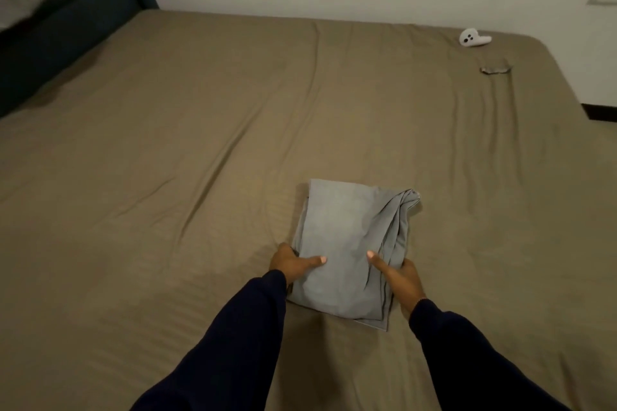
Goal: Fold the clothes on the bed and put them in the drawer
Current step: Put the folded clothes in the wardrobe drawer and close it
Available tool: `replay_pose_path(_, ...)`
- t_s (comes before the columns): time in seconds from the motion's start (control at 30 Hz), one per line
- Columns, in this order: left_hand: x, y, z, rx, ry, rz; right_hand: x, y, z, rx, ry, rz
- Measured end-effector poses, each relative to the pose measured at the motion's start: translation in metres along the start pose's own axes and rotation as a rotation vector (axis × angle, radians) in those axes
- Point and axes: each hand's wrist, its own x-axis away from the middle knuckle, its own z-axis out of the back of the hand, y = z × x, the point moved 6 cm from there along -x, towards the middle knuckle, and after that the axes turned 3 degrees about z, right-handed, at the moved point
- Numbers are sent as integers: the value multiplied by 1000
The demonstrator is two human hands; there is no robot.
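The grip is two-handed: the left hand (293, 265) and the right hand (399, 279) each clamp a near side of the folded grey garment (350, 243), thumbs on top and fingers tucked beneath. The garment lies on the bed (167, 160), toward its near edge. Its right side is bunched in loose layers, so lifting it could let them slide out and undo the fold. The brown sheet is wrinkled; a white controller (474, 38) sits near the far right corner.
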Motion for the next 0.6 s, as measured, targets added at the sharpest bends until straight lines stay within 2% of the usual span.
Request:
replay_pose_path(0.13,10,12,-5,163,-77,-3,2,-16,-13,-44,-114,-7)
replay_pose_path(0.37,58,1,7,249,-94,-18,36,-42,-28,155,-228,127)
replay_pose_path(0.5,96,-21,22,205,-131,39,62,-58,-33,274,-336,193)
replay_pose_path(0.6,130,-38,41,74,-100,119,90,-87,-42,299,-453,197)
